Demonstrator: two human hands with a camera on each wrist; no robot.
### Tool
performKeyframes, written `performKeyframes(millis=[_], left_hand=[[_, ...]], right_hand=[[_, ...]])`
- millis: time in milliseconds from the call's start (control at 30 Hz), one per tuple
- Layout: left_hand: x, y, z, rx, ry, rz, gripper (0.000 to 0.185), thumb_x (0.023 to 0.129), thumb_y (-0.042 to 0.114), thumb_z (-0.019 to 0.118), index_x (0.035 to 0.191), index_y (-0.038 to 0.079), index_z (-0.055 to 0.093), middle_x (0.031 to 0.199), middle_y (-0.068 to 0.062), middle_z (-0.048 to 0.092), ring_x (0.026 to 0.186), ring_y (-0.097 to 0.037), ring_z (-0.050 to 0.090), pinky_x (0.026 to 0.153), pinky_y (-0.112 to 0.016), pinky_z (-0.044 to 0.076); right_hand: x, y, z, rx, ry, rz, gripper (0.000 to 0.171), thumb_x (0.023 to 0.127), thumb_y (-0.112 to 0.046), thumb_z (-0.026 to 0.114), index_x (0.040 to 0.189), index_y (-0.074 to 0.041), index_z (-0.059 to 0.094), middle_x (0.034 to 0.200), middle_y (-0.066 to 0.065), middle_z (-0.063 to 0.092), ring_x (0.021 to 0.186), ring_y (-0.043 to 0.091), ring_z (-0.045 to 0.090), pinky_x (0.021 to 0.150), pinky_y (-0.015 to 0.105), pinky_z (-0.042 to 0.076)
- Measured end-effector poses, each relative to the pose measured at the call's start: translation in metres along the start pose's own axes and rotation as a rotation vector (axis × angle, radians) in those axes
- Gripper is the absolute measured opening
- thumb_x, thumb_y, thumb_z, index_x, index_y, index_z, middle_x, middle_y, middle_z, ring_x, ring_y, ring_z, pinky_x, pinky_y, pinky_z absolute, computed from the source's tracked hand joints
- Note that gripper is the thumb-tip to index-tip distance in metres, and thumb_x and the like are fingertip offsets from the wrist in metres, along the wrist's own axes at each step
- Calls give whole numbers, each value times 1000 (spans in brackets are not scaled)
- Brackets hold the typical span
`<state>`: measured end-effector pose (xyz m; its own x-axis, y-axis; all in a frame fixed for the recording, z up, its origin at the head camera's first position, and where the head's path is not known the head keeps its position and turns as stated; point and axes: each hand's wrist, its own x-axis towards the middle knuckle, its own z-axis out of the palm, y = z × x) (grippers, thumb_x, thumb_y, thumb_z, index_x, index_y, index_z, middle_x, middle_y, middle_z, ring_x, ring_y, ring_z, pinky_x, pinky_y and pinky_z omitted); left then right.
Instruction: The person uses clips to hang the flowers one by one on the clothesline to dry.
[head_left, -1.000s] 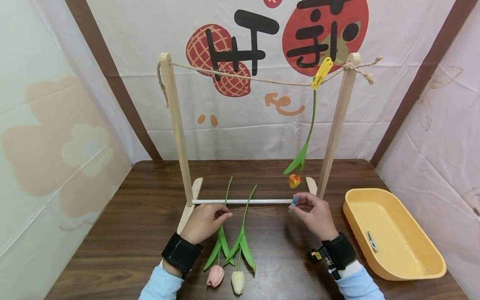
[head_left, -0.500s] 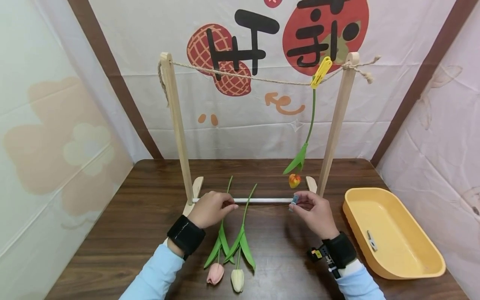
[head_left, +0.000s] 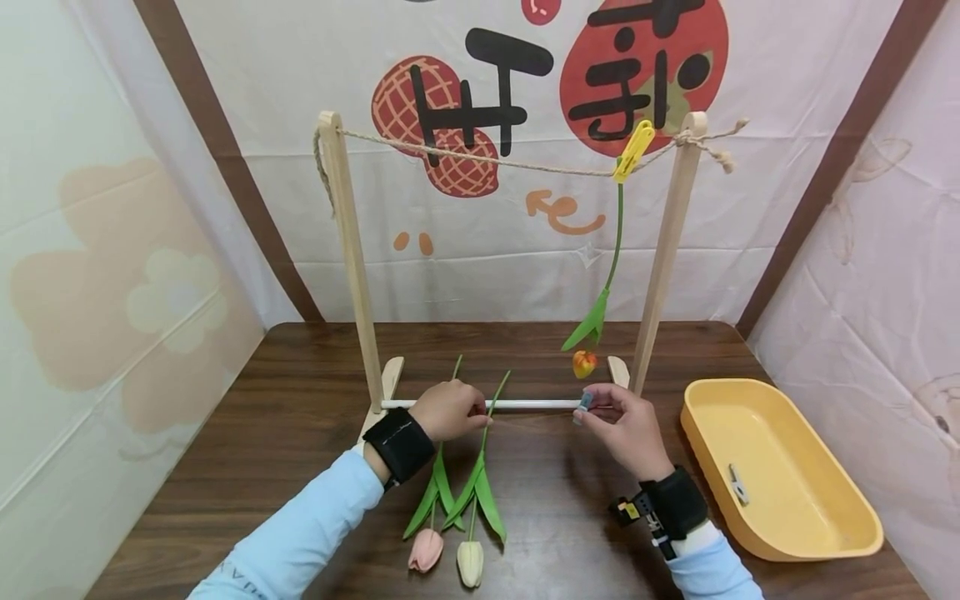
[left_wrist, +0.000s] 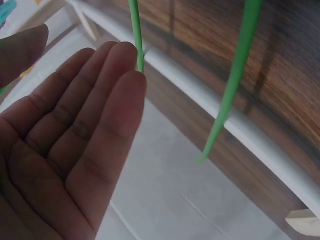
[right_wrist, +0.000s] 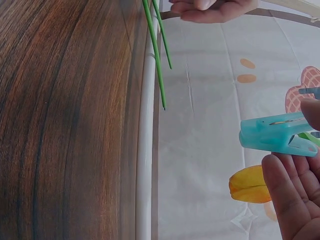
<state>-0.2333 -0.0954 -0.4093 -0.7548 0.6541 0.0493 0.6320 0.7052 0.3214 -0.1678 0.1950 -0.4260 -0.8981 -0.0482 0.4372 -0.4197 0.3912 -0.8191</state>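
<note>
Lay flat on the table (head_left: pixel 247 433): two fake tulips, stems passing under the white rod (head_left: pixel 525 404) of the wooden rack (head_left: pixel 347 250), heads toward the person. Pink tulip (head_left: pixel 425 550) on the left, cream tulip (head_left: pixel 470 562) beside it, leaves overlapping.

Left hand (head_left: pixel 450 410) at the rod, fingers straight and together, tips touching the thin green stem (left_wrist: pixel 135 35) of one tulip; nothing gripped as far as the wrist view showed. Right hand (head_left: pixel 626 425) pinching a small blue clothespin (right_wrist: pixel 277 136) between thumb and fingers, near the rod's right end.

Judged light and bendy, those stems: soft plastic, likely to flop if lifted by the tip. Better taken between fingertips partway along the bare stem, above the leaves. Clothespin hard and springy, small enough to slip from the fingers.

Hung already from the string (head_left: pixel 480 158): an orange tulip (head_left: pixel 585 363), head down, held by a yellow clothespin (head_left: pixel 630 150). Off to the right, a yellow tray (head_left: pixel 787 533) with one grey clip (head_left: pixel 738 485) inside.

Hard to tell which stem the left fingers touched. Left thumb mostly cut off in the wrist view.
</note>
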Motion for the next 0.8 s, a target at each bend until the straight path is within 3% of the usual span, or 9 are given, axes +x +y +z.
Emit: performKeyframes(millis=[233,467,633,800], left_hand=[[11,4,6,73,-48,-69,30,88,27,72,62,17,62,53,9,50,48,-10,45,49,-28,38],[22,7,17,123,-91,-185,53,87,30,73,49,16,40,44,8,29,41,-10,30,45,-27,29],[26,10,23,131,-107,-240,47,86,32,75,54,14,45,51,3,43,48,-15,44,54,-33,41],[28,11,27,132,-94,-259,42,84,30,77,58,12,50,56,0,50,51,-16,48,56,-35,44]], right_hand=[[-1,-2,0,18,-5,7,27,80,-3,80,103,-3,67,87,3,69,82,15,66,70,27,55],[-1,-4,0,27,0,-4,27,80,-3,80,103,-2,67,88,6,69,82,17,66,70,25,54],[-1,-4,0,29,5,1,25,81,-4,79,103,-1,67,88,7,69,82,19,66,70,25,54],[-1,-5,-1,27,3,13,26,80,-5,80,102,-2,67,87,6,69,82,18,66,70,26,54]])
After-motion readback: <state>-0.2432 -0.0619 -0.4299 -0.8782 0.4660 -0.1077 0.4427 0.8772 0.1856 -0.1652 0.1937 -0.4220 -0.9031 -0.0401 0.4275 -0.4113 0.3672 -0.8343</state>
